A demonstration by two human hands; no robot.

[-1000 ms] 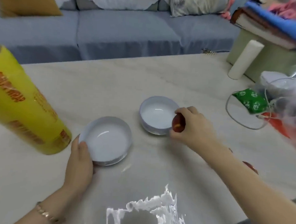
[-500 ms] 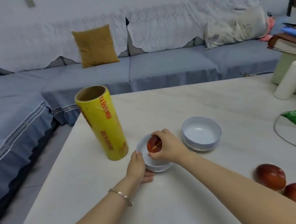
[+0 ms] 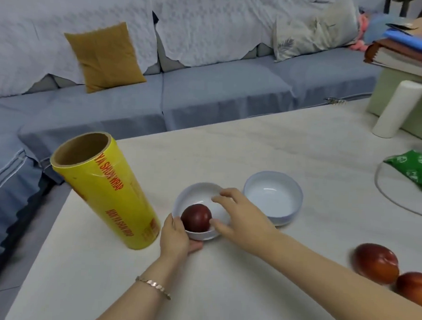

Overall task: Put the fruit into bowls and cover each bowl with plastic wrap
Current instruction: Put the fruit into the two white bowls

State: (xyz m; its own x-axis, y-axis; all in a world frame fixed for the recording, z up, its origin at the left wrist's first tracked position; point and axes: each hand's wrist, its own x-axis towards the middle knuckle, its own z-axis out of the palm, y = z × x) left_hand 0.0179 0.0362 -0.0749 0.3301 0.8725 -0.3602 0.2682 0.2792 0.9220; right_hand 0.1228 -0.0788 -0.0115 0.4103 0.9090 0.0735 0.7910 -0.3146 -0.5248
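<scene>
Item: left hand [image 3: 176,241] and right hand [image 3: 243,217], both bare, forearms uncovered up to the frame edge. Worn on left wrist: one slim bracelet [image 3: 153,287], rose-gold tone, small flat links.

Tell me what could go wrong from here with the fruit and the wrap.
The wrap roll stands upright near the left edge of the table, beside the left hand; a nudge could tip it off. The two loose fruits lie by the right forearm, so a sweep could roll them away.
</scene>
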